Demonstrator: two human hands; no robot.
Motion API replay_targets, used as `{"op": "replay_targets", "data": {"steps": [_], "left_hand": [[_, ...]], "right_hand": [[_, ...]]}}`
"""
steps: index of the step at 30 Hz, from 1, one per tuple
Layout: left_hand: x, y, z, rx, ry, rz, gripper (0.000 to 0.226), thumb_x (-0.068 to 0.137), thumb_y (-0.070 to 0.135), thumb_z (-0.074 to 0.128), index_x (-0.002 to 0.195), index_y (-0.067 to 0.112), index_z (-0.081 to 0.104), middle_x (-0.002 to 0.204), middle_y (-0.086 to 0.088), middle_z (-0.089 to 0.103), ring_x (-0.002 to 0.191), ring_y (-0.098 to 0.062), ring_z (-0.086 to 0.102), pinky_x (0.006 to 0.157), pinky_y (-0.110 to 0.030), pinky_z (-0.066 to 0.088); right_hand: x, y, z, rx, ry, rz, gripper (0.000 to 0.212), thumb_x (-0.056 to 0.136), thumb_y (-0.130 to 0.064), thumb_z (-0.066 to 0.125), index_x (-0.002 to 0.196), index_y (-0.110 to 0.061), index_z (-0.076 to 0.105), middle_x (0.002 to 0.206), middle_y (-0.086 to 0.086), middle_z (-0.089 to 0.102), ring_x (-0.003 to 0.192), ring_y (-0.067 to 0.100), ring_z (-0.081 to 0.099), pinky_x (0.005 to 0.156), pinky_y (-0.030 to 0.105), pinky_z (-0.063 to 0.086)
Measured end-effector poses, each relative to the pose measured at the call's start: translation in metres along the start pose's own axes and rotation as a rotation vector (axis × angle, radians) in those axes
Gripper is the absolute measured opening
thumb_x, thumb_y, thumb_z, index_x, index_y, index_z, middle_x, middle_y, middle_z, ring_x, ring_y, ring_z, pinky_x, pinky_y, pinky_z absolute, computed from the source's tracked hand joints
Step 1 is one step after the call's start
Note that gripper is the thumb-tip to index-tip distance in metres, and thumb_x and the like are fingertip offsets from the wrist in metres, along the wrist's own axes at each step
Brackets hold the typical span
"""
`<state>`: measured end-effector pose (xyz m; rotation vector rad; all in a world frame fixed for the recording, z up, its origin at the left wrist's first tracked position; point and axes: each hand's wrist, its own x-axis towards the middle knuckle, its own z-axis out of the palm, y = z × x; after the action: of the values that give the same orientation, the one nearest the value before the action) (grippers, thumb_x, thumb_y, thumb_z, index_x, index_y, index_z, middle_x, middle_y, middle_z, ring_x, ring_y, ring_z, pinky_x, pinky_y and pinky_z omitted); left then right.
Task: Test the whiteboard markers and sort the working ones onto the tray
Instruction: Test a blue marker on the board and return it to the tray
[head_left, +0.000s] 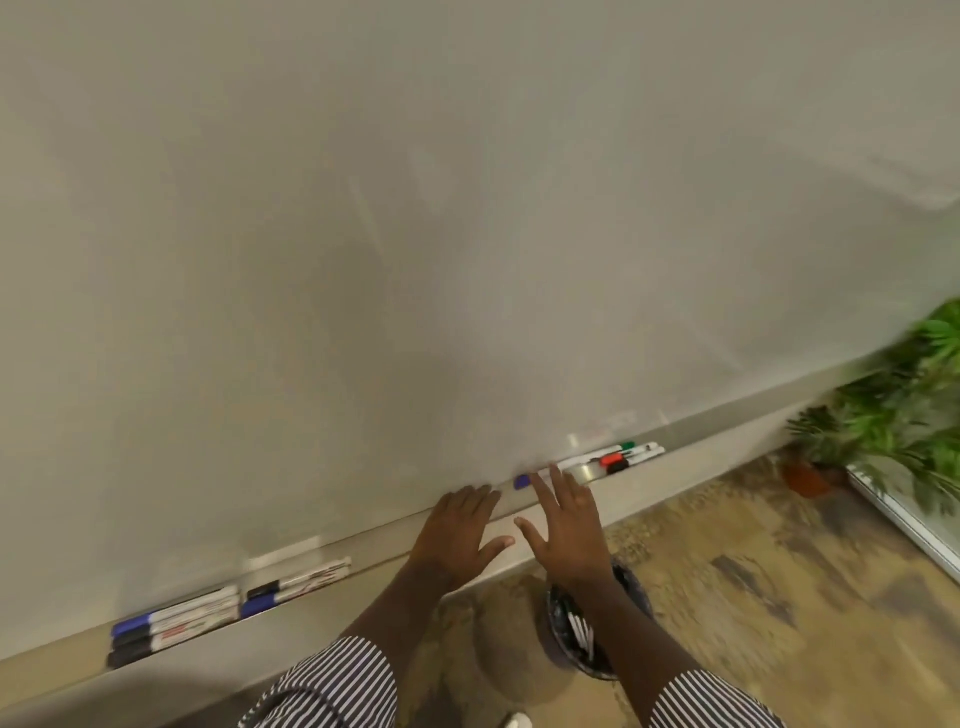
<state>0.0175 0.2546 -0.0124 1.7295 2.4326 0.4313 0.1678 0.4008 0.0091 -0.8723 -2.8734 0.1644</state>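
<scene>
Blank whiteboard (467, 208) above, its tray (675, 470) running beneath, with markers in two clusters: one group at far left (176, 623), another at right (613, 457), plus a bin (597, 639) on the floor holding several more, so sorting looks partly done, though which cluster is tested cannot be told. Left hand (460, 535) and right hand (563, 525) both spread flat over the tray's middle, fingers straight, grasping nothing, right fingertips (540, 480) just beside a blue-capped marker (522, 481).

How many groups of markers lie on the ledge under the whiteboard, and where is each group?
2 groups. One group lies at the left end of the ledge; the other lies right of the right hand, which may hide part of it. Blur prevents an exact marker count.
</scene>
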Motion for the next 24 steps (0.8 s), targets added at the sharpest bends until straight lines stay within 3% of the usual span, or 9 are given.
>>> {"op": "replay_targets", "data": {"steps": [5,8,11,15,21,24], "left_hand": [[0.059,0.05,0.016,0.018,-0.045,0.098,0.077,0.098,0.07,0.025,0.153,0.017,0.038,0.157,-0.005,0.042,0.142,-0.026,0.043,0.116,-0.049,0.035],[0.087,0.077,0.025,0.031,-0.092,0.103,0.077,0.098,0.07,0.023,0.149,0.016,0.046,0.154,-0.007,0.047,0.138,-0.028,0.048,0.113,-0.049,0.038],[0.11,0.097,0.041,0.029,-0.135,0.088,0.077,0.098,0.071,0.024,0.153,0.019,0.038,0.16,-0.006,0.036,0.145,-0.029,0.039,0.117,-0.05,0.027],[0.13,0.108,0.061,0.067,-0.171,0.022,0.076,0.098,0.072,0.031,0.151,0.019,0.04,0.159,-0.006,0.038,0.144,-0.027,0.042,0.114,-0.049,0.027],[0.13,0.096,0.063,0.001,-0.142,-0.035,0.077,0.099,0.068,0.025,0.156,0.016,0.032,0.164,-0.007,0.029,0.149,-0.028,0.03,0.121,-0.052,0.025],[0.122,0.087,0.061,0.006,-0.117,-0.064,0.07,0.1,0.061,0.032,0.149,0.012,0.045,0.155,-0.008,0.045,0.141,-0.026,0.045,0.118,-0.046,0.032]], "right_hand": [[0.004,0.08,-0.007,-0.08,-0.056,0.121,0.082,0.093,-0.076,0.014,0.162,-0.032,0.01,0.169,0.004,0.004,0.157,0.029,0.006,0.125,0.048,0.005],[0.007,0.121,-0.008,-0.094,-0.085,0.17,0.083,0.09,-0.077,0.006,0.161,-0.035,-0.003,0.17,0.004,-0.005,0.157,0.028,-0.003,0.125,0.047,-0.002],[0.014,0.152,-0.006,-0.072,-0.085,0.187,0.085,0.085,-0.081,-0.009,0.158,-0.036,-0.01,0.169,0.005,-0.01,0.156,0.029,-0.008,0.125,0.049,-0.003],[0.029,0.178,0.006,-0.057,-0.118,0.165,0.086,0.089,-0.079,-0.001,0.161,-0.032,-0.001,0.168,0.005,-0.011,0.156,0.03,-0.009,0.124,0.047,-0.004],[0.046,0.169,0.039,0.026,-0.141,-0.085,0.078,0.1,-0.069,0.023,0.162,-0.022,0.018,0.168,0.011,0.016,0.156,0.031,0.013,0.123,0.052,0.018],[0.053,0.152,0.052,0.043,-0.111,-0.243,0.072,0.104,-0.064,0.02,0.162,-0.019,0.018,0.166,0.014,0.023,0.154,0.031,0.016,0.119,0.051,0.016]]}}
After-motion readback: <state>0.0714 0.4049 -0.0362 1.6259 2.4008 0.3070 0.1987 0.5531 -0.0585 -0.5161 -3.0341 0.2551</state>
